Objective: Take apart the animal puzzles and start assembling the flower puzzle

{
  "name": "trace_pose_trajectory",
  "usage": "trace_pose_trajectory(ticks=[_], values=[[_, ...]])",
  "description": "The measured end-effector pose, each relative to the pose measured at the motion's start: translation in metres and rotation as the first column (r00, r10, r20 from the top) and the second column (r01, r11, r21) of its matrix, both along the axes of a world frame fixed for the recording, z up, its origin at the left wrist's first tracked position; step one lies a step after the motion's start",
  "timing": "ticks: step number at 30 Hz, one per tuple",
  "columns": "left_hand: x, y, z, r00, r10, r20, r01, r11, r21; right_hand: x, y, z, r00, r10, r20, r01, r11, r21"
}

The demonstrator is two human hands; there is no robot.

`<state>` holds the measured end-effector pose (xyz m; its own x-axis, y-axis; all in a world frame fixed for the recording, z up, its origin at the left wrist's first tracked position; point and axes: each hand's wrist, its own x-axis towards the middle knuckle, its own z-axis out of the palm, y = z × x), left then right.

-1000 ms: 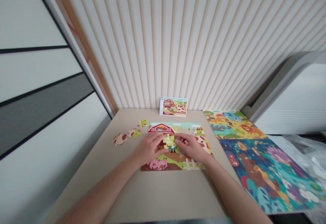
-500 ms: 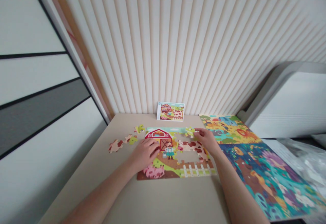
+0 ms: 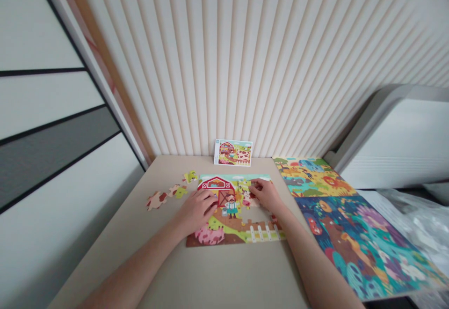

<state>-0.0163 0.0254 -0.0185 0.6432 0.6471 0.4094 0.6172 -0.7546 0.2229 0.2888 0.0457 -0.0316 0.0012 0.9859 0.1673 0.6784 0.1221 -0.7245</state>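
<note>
- Head view: partly assembled farm puzzle (image 3: pixel 236 224) flat on the tabletop (image 3: pixel 213 278), between and beneath two bare hands.
- Left hand (image 3: pixel 197 209) palm-down over the puzzle's left side, just left of the printed farmer (image 3: pixel 231 207); fingers loosely bent, thumb spread away, with nothing visible in hold.
- Right hand (image 3: pixel 267 196) over the upper right part, fingers drawn nearly together at the edge of a green puzzle piece (image 3: pixel 244 185), just right of the barn (image 3: pixel 216 185); cannot tell whether gripping it or only touching.
- Below the right hand, an unfilled gap showing bare beige, above the white picket fence (image 3: pixel 260 233).
- Off to the left, near the puzzle, three loose groups in a slanting row: brown-spotted (image 3: pixel 156 200), pink-and-green (image 3: pixel 178 191) and green (image 3: pixel 191 176).
- Behind, leaning against the pleated wall (image 3: pixel 217 65), a picture card (image 3: pixel 233 152) with the farm scene.
- Along the right, two more pictures: safari (image 3: pixel 312 178) and, nearer, dark forest (image 3: pixel 368 248).
</note>
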Motion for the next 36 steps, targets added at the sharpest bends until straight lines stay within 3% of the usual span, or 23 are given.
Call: trace_pose_trajectory(ticks=[10, 17, 23, 27, 32, 36], values=[[0.001, 0.000, 0.001, 0.999, 0.004, -0.033, -0.005, 1.000, -0.019, -0.004, -0.001, 0.007, 0.951, 0.022, 0.308, -0.050, 0.995, 0.081], [0.000, 0.001, -0.002, 1.000, 0.003, -0.012, -0.003, 1.000, -0.018, -0.010, -0.008, 0.011, 0.902, -0.048, 0.430, -0.007, 0.992, 0.125], [0.000, 0.001, -0.002, 1.000, 0.014, 0.013, -0.013, 1.000, -0.014, -0.021, -0.020, 0.022, 0.765, 0.202, 0.611, -0.306, 0.950, 0.068], [0.000, -0.001, 0.003, 1.000, 0.012, 0.006, -0.012, 1.000, -0.021, -0.022, -0.022, 0.027, 0.709, 0.237, 0.664, -0.329, 0.944, 0.015], [0.002, -0.003, 0.006, 1.000, 0.013, -0.004, -0.013, 0.999, -0.032, -0.023, -0.026, 0.028, 0.702, 0.270, 0.659, -0.377, 0.926, 0.021], [-0.002, -0.002, 0.005, 1.000, 0.006, -0.005, -0.006, 1.000, -0.011, -0.014, -0.027, 0.027, 0.797, 0.221, 0.562, -0.316, 0.946, 0.076]])
